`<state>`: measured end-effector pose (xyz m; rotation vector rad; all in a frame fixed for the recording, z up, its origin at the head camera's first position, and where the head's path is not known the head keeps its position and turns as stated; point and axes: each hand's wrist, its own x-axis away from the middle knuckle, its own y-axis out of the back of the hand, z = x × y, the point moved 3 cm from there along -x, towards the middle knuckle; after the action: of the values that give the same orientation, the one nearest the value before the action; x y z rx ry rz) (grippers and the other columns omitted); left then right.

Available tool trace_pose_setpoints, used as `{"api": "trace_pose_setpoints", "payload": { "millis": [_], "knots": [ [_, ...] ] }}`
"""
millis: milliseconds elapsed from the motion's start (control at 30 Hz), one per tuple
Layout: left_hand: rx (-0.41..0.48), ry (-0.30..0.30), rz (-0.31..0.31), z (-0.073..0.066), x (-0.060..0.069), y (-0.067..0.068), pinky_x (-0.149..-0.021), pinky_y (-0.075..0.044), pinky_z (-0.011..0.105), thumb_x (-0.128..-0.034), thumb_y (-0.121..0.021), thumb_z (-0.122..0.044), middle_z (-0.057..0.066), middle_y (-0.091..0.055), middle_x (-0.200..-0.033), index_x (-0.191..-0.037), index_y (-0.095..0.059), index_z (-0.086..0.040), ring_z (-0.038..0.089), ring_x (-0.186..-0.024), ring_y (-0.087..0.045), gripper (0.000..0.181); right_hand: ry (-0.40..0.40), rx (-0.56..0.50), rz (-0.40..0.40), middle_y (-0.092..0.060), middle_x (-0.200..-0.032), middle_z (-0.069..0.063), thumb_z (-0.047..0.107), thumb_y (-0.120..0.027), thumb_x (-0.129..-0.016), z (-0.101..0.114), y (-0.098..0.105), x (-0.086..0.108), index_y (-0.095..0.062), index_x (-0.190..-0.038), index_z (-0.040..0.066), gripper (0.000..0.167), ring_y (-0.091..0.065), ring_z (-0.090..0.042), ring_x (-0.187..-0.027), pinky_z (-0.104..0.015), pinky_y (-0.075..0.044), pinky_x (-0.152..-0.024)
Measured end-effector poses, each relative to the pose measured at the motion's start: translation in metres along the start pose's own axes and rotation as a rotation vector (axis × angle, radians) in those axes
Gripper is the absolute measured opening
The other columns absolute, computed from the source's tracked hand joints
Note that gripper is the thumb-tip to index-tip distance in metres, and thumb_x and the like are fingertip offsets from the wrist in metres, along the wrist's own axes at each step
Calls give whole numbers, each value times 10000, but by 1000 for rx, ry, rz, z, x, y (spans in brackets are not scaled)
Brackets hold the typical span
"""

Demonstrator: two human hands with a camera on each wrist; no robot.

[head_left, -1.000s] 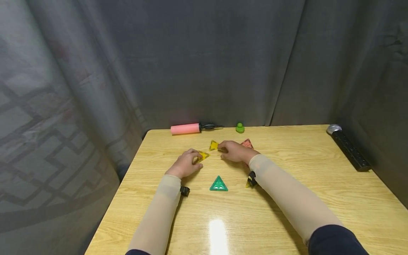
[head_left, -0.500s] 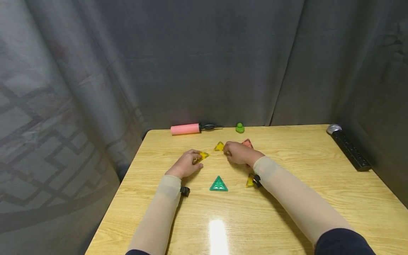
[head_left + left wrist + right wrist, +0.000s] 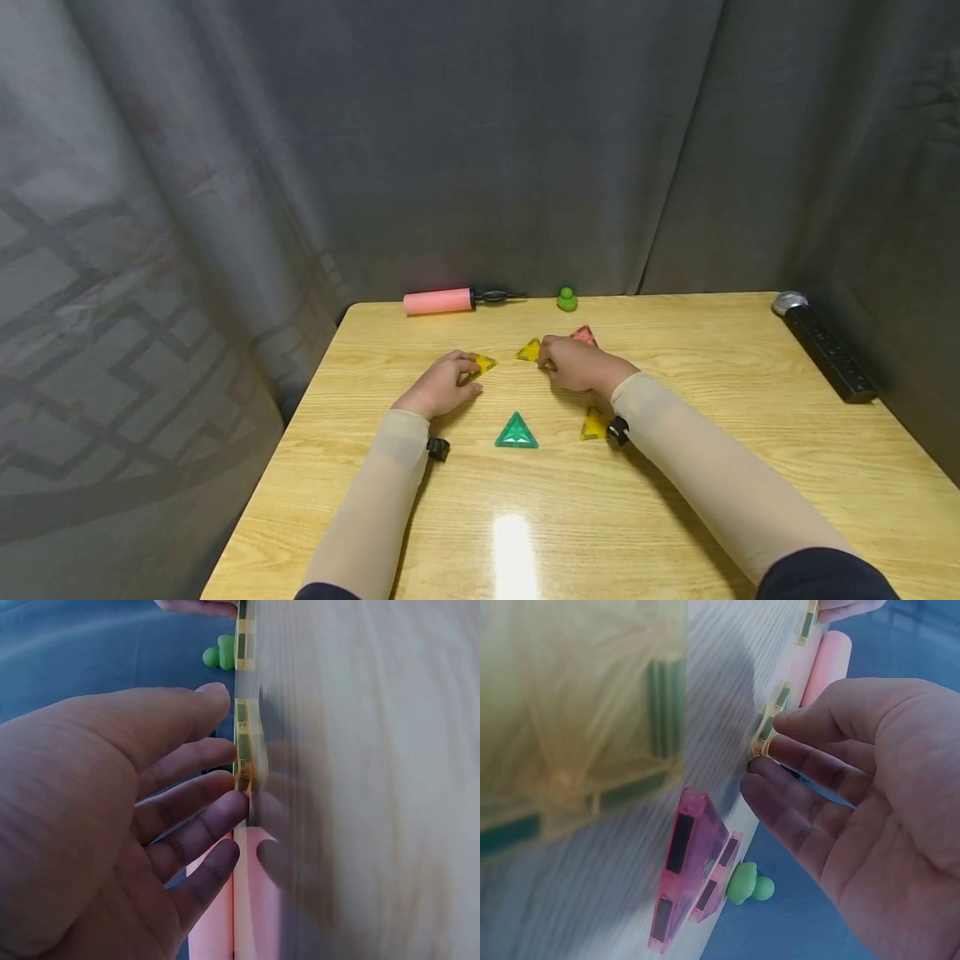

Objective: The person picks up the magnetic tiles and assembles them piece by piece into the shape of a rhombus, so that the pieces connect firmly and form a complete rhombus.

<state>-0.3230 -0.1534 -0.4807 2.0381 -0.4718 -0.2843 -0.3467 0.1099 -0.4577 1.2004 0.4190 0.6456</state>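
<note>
The left hand (image 3: 441, 385) rests with its fingertips on a yellow triangular tile (image 3: 484, 364); in the left wrist view its fingers are loosely bent and the thumb stands clear of this tile (image 3: 244, 739). Farther right, the right hand (image 3: 576, 363) pinches another yellow triangle (image 3: 529, 350) by its right corner, thumb and index finger on it in the right wrist view (image 3: 766, 733). A green triangle (image 3: 517, 432) lies nearer the front, between the forearms. A third yellow tile (image 3: 593, 423) lies beside the right wrist camera.
Behind the right hand is a pinkish-red tile (image 3: 584, 335); the right wrist view shows two pink tiles (image 3: 684, 862). A pink pump (image 3: 439, 302) and a green toy (image 3: 567, 300) are at the back edge, a black microphone-shaped object (image 3: 825, 350) at the right.
The right hand has moved to the right, and the yellow triangle at its fingers has shifted right and turned. More of the yellow tile by the right wrist shows. The left hand has hardly moved.
</note>
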Motion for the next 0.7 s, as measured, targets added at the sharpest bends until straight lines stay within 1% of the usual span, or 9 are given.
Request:
{"api": "trace_pose_setpoints", "payload": {
  "millis": [100,200,300,367,567,700],
  "knots": [
    [-5,-7,0,-3,-1,1,-1159,-422,415,-1030,-710,-244,95,-542,-1509,-1376,-679,-59,279,-1394,-508,394,-12,-30,-24,-659,-1107,-52,10,-670,-985,-4,0,-1,-775,-1170,35,215,-655,-209,-1014,-375,-567,-927],
    [-14,-4,6,-4,0,1,-1178,-399,417,-1029,-711,-253,89,-537,-1524,-1388,-672,-62,281,-1420,-487,408,-59,-73,-62,-685,-1142,-54,26,-675,-986,-8,2,-3,-774,-1186,49,224,-666,-228,-1060,-402,-567,-937],
    [-25,-8,18,-5,-1,0,-1199,-370,421,-1032,-706,-276,84,-518,-1551,-1420,-652,-67,279,-1456,-450,444,-110,-106,-100,-687,-1178,-73,49,-705,-979,-13,5,-6,-751,-1243,46,268,-666,-241,-1065,-419,-566,-932],
    [-32,-14,28,-6,-1,-2,-1207,-359,425,-1034,-703,-287,84,-508,-1563,-1437,-639,-69,281,-1470,-434,463,-131,-95,-112,-667,-1198,-86,75,-726,-975,-15,5,-8,-725,-1287,42,314,-658,-238,-1057,-422,-563,-932],
    [-44,-16,34,-9,-1,-5,-1198,-373,415,-1036,-699,-294,65,-506,-1561,-1442,-639,-85,271,-1460,-445,461,-110,-51,-94,-630,-1277,-145,99,-759,-965,-20,4,-17,-664,-1362,-1,420,-632,-300,-1136,-463,-533,-994],
    [-58,-43,40,-13,-2,-6,-1189,-386,406,-1039,-696,-280,72,-506,-1558,-1419,-659,-78,277,-1448,-458,432,-103,-13,-56,-619,-1320,-170,114,-771,-962,-19,2,-23,-644,-1383,-16,458,-616,-337,-1201,-487,-511,-1040]
  ]
}}
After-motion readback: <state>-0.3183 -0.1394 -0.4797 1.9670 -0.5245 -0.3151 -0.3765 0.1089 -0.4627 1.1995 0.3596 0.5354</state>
